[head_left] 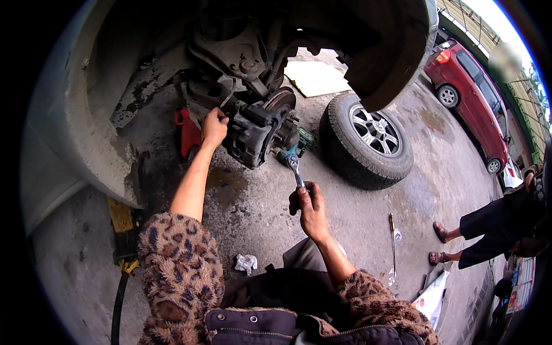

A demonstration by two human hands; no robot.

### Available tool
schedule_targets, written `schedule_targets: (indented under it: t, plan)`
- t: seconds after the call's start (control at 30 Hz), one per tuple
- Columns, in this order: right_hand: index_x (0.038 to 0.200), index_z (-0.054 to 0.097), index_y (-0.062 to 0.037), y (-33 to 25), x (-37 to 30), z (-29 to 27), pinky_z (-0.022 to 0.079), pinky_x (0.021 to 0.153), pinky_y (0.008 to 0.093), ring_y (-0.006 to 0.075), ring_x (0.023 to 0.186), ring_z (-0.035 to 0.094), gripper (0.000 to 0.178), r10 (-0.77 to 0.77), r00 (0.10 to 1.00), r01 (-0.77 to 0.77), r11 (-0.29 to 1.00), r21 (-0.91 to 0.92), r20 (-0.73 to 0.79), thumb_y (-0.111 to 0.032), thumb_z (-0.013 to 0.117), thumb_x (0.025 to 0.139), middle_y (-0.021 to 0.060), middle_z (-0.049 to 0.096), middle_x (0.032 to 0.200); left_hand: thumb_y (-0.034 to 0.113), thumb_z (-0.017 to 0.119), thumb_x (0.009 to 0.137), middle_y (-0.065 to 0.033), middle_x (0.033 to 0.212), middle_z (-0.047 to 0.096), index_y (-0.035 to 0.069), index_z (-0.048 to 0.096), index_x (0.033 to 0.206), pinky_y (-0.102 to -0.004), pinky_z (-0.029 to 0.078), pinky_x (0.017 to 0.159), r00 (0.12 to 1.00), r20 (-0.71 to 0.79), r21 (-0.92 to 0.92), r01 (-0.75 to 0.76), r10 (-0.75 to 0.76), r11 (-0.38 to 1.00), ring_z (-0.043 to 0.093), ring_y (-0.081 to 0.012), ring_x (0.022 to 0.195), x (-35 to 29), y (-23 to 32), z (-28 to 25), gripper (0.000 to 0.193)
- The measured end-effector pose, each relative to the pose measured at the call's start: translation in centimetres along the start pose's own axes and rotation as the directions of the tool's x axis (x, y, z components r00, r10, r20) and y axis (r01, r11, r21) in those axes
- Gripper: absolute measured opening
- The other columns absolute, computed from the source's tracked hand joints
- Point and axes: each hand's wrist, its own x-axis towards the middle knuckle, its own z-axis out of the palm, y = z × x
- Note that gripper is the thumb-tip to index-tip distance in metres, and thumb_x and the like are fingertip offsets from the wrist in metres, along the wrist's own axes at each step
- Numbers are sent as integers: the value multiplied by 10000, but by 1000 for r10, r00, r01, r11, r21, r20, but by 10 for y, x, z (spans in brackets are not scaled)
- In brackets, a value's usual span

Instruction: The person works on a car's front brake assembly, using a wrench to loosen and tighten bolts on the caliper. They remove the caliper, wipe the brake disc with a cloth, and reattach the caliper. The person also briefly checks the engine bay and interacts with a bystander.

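Observation:
My right hand (312,208) is closed around the handle of a ratchet wrench (294,164), its round head pointing up and away from me. Just beyond the ratchet head, a teal cordless power tool (298,145) lies on the ground. My left hand (215,127) reaches to the inner side of the brake caliper (248,138), fingers curled; whatever they grip there is too small to make out. The caliper sits over a brake disc (280,102) on the wheel hub. Above it are the suspension arms (230,52) inside the wheel arch.
A removed wheel (368,141) lies right of the hub. Behind the caliper stands a red jack (187,133). A long metal bar (393,244) and a crumpled white tissue (246,263) are on the concrete. A person in sandals (483,230) stands at right; a red car (471,92) is parked beyond.

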Motion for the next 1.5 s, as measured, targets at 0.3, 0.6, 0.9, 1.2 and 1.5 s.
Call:
schedule_targets:
  t: [0.3,0.6,0.9,1.2,1.5]
  plan:
    - [1066,426,-5,-6,21,-27,443,573,293,113,614,495,276,41,999,-41,999,-14,-3,-278,449,1033,33,514,729,421,578,953,-47,607,562,-12,557,851,-304,384,348,977,114,-104,194,-182,976,505,-139,381,15,22,18,445]
    - [1009,418,-58,-64,24,-118,420,636,329,151,677,454,283,30,1000,-29,987,-158,5,-340,425,1036,36,466,745,210,556,983,-47,572,508,-8,553,905,-288,355,334,983,-8,-78,181,-182,980,478,-136,384,46,7,67,231]
    - [1047,414,-53,-88,3,-135,413,616,319,134,674,443,293,-70,997,62,981,-182,-41,-346,420,1038,35,465,748,269,619,948,-42,661,572,23,590,1031,-280,375,404,999,-2,-67,-48,48,997,502,-122,455,42,-12,69,262]
    - [1073,424,-4,-23,-26,-45,436,573,271,120,613,500,239,-28,995,20,997,-77,-94,-241,422,1045,47,507,746,75,655,844,-223,823,642,-21,621,854,-445,456,619,968,33,126,-251,249,960,633,-392,720,4,24,21,102]
    - [1072,429,8,-23,-27,27,451,567,275,121,624,513,265,-160,987,158,973,169,0,-247,481,1023,59,522,764,93,693,846,-124,736,623,-7,597,883,-379,461,532,994,96,-131,-38,50,991,620,-257,591,-16,-13,-40,144]
